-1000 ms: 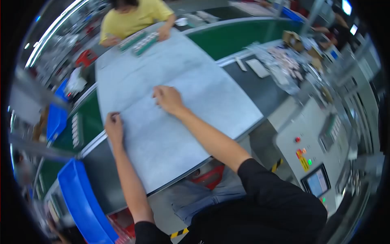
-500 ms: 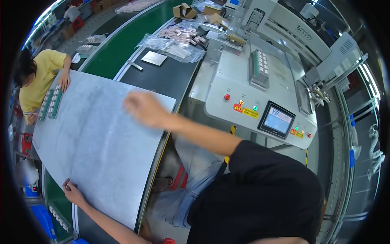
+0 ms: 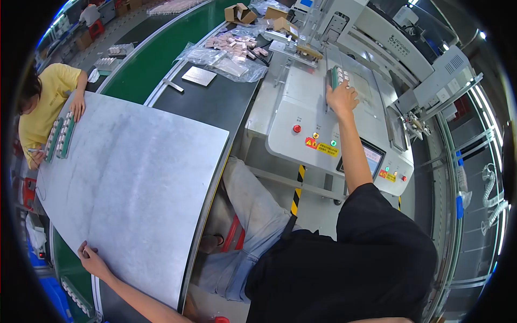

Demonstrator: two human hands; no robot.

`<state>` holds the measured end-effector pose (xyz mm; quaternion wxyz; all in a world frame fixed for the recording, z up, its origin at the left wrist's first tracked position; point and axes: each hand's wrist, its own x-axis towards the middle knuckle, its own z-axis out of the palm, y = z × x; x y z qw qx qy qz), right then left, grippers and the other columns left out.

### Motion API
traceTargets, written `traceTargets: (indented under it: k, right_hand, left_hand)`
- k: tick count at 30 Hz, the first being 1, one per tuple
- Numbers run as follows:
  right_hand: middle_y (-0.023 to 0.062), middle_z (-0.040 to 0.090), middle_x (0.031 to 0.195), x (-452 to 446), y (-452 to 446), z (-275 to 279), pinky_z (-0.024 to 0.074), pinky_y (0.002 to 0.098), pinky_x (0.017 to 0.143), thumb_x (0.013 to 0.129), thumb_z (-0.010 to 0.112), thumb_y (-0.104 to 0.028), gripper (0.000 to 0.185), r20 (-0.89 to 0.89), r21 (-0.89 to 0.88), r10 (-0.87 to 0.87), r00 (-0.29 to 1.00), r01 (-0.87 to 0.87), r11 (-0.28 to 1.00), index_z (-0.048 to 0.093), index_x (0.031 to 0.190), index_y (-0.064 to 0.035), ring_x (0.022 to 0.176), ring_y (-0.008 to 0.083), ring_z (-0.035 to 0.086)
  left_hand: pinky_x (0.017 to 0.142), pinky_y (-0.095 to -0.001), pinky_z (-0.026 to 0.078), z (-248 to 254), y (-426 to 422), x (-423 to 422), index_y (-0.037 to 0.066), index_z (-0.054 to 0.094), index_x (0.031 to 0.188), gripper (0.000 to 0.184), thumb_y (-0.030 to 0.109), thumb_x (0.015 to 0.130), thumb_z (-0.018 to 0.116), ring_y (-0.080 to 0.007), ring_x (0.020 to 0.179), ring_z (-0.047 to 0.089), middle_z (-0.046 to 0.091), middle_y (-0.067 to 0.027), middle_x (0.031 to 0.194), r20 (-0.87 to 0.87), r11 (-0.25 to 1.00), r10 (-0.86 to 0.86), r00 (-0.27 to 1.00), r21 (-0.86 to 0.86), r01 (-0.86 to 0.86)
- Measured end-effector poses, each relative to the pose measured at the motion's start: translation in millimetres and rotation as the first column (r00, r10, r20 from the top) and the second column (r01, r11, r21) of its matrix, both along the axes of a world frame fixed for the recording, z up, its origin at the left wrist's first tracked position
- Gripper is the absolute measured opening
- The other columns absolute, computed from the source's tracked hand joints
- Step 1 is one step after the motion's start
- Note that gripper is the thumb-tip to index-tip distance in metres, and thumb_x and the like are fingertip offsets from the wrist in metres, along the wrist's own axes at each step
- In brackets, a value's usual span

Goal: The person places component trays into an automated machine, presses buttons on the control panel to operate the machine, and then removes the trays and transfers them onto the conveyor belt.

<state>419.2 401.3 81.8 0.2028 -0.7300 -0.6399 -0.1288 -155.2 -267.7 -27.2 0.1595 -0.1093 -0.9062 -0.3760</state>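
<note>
My right hand [image 3: 342, 99] reaches out over the machine bed. Its thumb and fingers close around the near end of a green strip with white blocks [image 3: 339, 77], covering part of it. Loosely curled, my left hand [image 3: 92, 261] rests at the near left edge of the grey tabletop board [image 3: 134, 177]; a gap shows between its fingers and I see nothing held.
A co-worker in a yellow top [image 3: 56, 89] sits across the board beside two green strips [image 3: 65, 134]. Light blocks [image 3: 231, 46] lie on plastic bags behind a metal plate [image 3: 198, 76]. The machine's front carries a red button [image 3: 297, 128] and a screen [image 3: 371, 156].
My right hand has swung from above the board rightward to the green strip on the machine, where its fingers now close. My left hand stays at the board's edge.
</note>
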Motion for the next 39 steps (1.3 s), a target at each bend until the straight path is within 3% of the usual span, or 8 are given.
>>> traceTargets:
  k: [8, 14, 16, 23, 27, 30, 33, 39]
  right_hand:
    - [0.0274, 0.061, 0.124, 47, -5, 5, 0.0489, 0.0610, 0.090, 0.087, 0.072, -0.047, 0.072, -0.026, -0.060, 0.004, 1.000, -0.006, 0.998, 0.045, 0.142, -0.0095, 0.118, 0.0457, 0.059]
    - [0.0216, 0.071, 0.099, 112, 9, 10, 0.0580, 0.0499, 0.072, 0.085, 0.076, -0.047, 0.073, 0.052, 0.151, 0.414, 0.909, -0.417, 0.896, 0.052, 0.139, -0.0058, 0.088, 0.0335, 0.073]
    - [0.0175, 0.071, 0.097, 118, -12, 38, 0.0578, 0.0399, 0.056, 0.085, 0.079, -0.045, 0.071, -0.701, -0.151, 0.126, 0.702, -0.319, 0.936, 0.055, 0.137, -0.0037, 0.075, 0.0261, 0.074]
    - [0.0110, 0.068, 0.105, 88, -92, 80, 0.0576, 0.0311, 0.055, 0.094, 0.072, -0.039, 0.062, -0.883, -0.066, 0.223, 0.413, -0.580, 0.812, 0.053, 0.140, -0.0035, 0.079, 0.0234, 0.074]
    - [0.0101, 0.067, 0.106, 7, -134, 92, 0.0581, 0.0290, 0.060, 0.095, 0.070, -0.037, 0.062, -0.894, -0.082, 0.291, 0.342, -0.761, 0.643, 0.051, 0.143, -0.0033, 0.084, 0.0219, 0.073]
    - [0.0106, 0.066, 0.111, -63, -162, 83, 0.0580, 0.0281, 0.062, 0.095, 0.070, -0.031, 0.061, -0.922, -0.091, 0.302, 0.241, -0.895, 0.436, 0.049, 0.146, -0.0047, 0.084, 0.0213, 0.073]
    - [0.0118, 0.066, 0.114, -137, -212, 88, 0.0581, 0.0295, 0.066, 0.094, 0.072, -0.024, 0.065, -0.934, -0.116, 0.316, 0.166, -0.978, 0.172, 0.044, 0.151, -0.0097, 0.086, 0.0196, 0.072]
    - [0.0240, 0.064, 0.117, -223, -329, 69, 0.0542, 0.0393, 0.084, 0.085, 0.078, -0.019, 0.086, -0.537, -0.052, 0.823, -0.185, -0.966, -0.251, 0.032, 0.157, -0.0066, 0.101, 0.0368, 0.066]
  left_hand:
    - [0.061, -0.0288, 0.039, 4, 3, 3, 0.007, 0.068, 0.113, 0.025, 0.024, 0.102, 0.052, -0.0114, 0.064, 0.051, 0.057, -0.0023, 0.067, 0.018, 0.999, -0.004, 1.000, 0.049, 0.003]
    - [0.060, -0.0283, 0.039, 2, 1, 5, 0.007, 0.067, 0.114, 0.025, 0.023, 0.103, 0.051, -0.0106, 0.063, 0.051, 0.057, -0.0026, 0.067, 0.003, 0.999, -0.012, 1.000, 0.036, 0.012]
    - [0.060, -0.0278, 0.038, 0, 0, 3, 0.007, 0.067, 0.115, 0.026, 0.023, 0.103, 0.051, -0.0104, 0.063, 0.051, 0.058, -0.0027, 0.067, -0.005, 0.998, -0.016, 1.000, 0.058, 0.016]
    - [0.073, -0.0310, 0.055, 24, 32, 4, 0.002, 0.065, 0.121, 0.029, 0.022, 0.102, 0.055, -0.0190, 0.083, 0.069, 0.073, -0.0123, 0.089, -0.052, 0.972, -0.027, 0.998, 0.231, 0.039]
    - [0.087, -0.0338, 0.050, 117, 157, 139, 0.001, 0.063, 0.118, 0.030, 0.024, 0.102, 0.053, -0.0195, 0.091, 0.068, 0.072, -0.0102, 0.093, 0.120, 0.873, -0.378, 0.918, 0.378, 0.310]
    - [0.089, -0.0358, 0.051, 129, 219, 220, 0.001, 0.056, 0.129, 0.044, 0.037, 0.104, 0.050, -0.0206, 0.104, 0.066, 0.070, -0.0142, 0.114, 0.262, 0.585, -0.786, 0.560, 0.609, 0.535]
    - [0.097, -0.0419, 0.050, 118, 254, 277, 0.001, 0.036, 0.149, 0.064, 0.044, 0.104, 0.052, -0.0258, 0.125, 0.055, 0.051, -0.0185, 0.143, 0.257, 0.337, -0.933, 0.253, 0.871, 0.357]
    - [0.099, -0.0442, 0.048, 124, 213, 287, 0.008, 0.045, 0.140, 0.052, 0.040, 0.101, 0.058, -0.0251, 0.121, 0.057, 0.059, -0.0107, 0.130, 0.294, 0.217, -0.826, 0.481, 0.953, -0.211]
